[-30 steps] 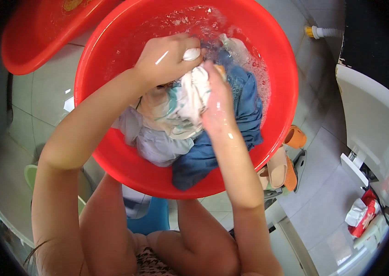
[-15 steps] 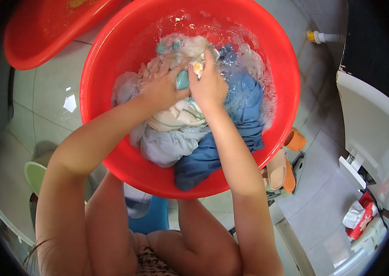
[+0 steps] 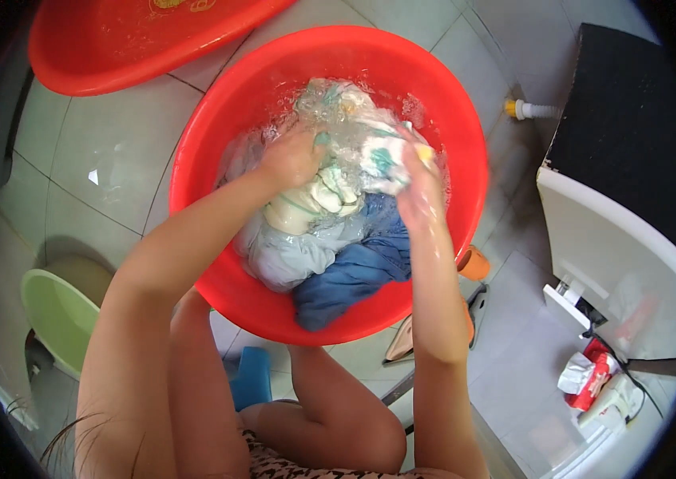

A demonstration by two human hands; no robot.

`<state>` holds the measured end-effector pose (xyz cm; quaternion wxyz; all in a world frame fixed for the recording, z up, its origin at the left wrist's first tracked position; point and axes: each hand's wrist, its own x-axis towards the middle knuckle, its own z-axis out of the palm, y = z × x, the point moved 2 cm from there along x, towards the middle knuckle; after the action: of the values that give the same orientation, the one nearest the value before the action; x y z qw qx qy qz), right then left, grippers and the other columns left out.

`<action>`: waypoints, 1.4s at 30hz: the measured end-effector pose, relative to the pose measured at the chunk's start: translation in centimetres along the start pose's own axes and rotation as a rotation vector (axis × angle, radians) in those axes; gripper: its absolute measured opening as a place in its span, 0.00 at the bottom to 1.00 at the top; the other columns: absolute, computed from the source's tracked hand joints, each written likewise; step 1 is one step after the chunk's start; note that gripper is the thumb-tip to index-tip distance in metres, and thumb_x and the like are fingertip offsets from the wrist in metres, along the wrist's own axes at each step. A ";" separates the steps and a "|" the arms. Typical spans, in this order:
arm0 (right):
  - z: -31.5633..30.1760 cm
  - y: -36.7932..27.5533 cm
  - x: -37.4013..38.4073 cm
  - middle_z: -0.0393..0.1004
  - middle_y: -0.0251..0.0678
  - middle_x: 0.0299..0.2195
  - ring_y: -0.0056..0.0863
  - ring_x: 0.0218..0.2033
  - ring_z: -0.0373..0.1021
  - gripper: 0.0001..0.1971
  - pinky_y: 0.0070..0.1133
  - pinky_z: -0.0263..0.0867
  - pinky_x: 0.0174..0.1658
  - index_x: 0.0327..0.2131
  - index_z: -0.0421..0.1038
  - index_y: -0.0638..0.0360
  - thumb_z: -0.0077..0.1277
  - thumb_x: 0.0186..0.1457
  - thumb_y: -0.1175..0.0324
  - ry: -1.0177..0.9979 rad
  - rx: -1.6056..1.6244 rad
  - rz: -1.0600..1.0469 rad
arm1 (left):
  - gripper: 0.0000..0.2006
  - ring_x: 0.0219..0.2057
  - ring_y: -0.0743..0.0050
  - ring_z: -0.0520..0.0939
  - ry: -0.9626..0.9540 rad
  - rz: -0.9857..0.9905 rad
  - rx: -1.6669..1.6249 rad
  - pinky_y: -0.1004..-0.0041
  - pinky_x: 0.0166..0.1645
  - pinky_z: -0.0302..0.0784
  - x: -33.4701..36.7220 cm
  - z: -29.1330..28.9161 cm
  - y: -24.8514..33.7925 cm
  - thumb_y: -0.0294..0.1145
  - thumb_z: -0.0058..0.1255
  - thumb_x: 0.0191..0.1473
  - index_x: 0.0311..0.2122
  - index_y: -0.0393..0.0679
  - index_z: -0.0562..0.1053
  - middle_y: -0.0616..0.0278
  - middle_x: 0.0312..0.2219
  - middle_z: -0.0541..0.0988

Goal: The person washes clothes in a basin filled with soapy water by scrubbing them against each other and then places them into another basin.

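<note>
A big red basin [image 3: 475, 172] holds water and several soaked clothes. Both my hands are in it, gripping a white garment with green and yellow patches [image 3: 382, 160]. My left hand [image 3: 293, 156] is closed on its left part, the fingertips partly hidden by splashing water and cloth. On the other side, my right hand [image 3: 421, 185] is closed over the garment's right edge, slightly blurred. Closer to me lie a pale grey-white cloth [image 3: 286, 257] and a dark blue garment [image 3: 346, 281]. Cream fabric with green lines [image 3: 294, 209] bunches just below my left hand.
Another red tub [image 3: 154, 60] stands at the far left. A light green basin [image 3: 58, 315] is at the near left, a blue stool [image 3: 252, 379] between my legs. Orange slippers [image 3: 474, 263] lie right of the basin, by a white-and-black cabinet [image 3: 617, 239] and a red tissue pack [image 3: 593, 375].
My hands were close together and have spread apart, the right one moving right with the patterned garment. The garment is now stretched out between them. The view has shifted slightly.
</note>
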<state>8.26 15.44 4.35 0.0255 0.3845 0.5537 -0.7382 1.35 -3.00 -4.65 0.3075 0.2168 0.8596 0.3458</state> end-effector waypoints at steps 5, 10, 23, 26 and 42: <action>1.5 -9.3 -9.0 0.60 0.51 0.56 0.42 0.58 0.59 0.32 0.35 0.54 0.61 0.61 0.48 0.68 0.46 0.55 0.69 -0.127 0.214 -0.138 | 0.18 0.42 0.65 0.76 0.017 -0.220 -0.912 0.68 0.48 0.69 -1.4 -3.3 0.2 0.37 0.39 0.56 0.48 0.40 0.71 0.56 0.38 0.78; 0.2 -12.0 -13.3 0.60 0.53 0.55 0.44 0.57 0.60 0.35 0.38 0.56 0.59 0.59 0.51 0.69 0.48 0.52 0.59 -0.068 0.061 -0.367 | 0.13 0.35 0.76 0.75 0.052 0.003 -1.129 0.72 0.42 0.71 -3.9 -12.3 5.2 0.35 0.44 0.55 0.39 0.37 0.72 0.63 0.33 0.77; 3.8 7.4 3.2 0.55 0.57 0.58 0.51 0.55 0.60 0.36 0.32 0.60 0.54 0.59 0.53 0.56 0.52 0.45 0.67 0.023 -1.142 -0.342 | 0.25 0.47 0.48 0.74 -0.099 0.097 0.168 0.56 0.51 0.68 1.1 -2.4 -1.2 0.52 0.54 0.45 0.46 0.47 0.72 0.48 0.47 0.73; 2.6 7.5 6.6 0.56 0.58 0.57 0.51 0.56 0.57 0.36 0.34 0.54 0.59 0.60 0.53 0.61 0.53 0.47 0.64 0.316 -0.792 0.072 | 0.28 0.52 0.49 0.70 -0.004 0.077 0.132 0.54 0.57 0.63 2.2 -2.4 -0.3 0.51 0.51 0.47 0.51 0.45 0.70 0.45 0.52 0.69; 2.9 -3.7 -3.5 0.68 0.37 0.51 0.26 0.50 0.65 0.25 0.20 0.60 0.52 0.55 0.62 0.67 0.43 0.51 0.83 0.030 -0.187 -0.024 | 0.40 0.62 0.45 0.53 -0.011 -0.028 -0.028 0.47 0.62 0.51 -2.6 -2.9 2.4 0.35 0.60 0.40 0.61 0.49 0.56 0.45 0.60 0.55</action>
<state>7.45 13.06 9.61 0.0443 0.3848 0.6249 -0.6778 1.65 -4.25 -0.25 0.3201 0.2020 0.8559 0.3523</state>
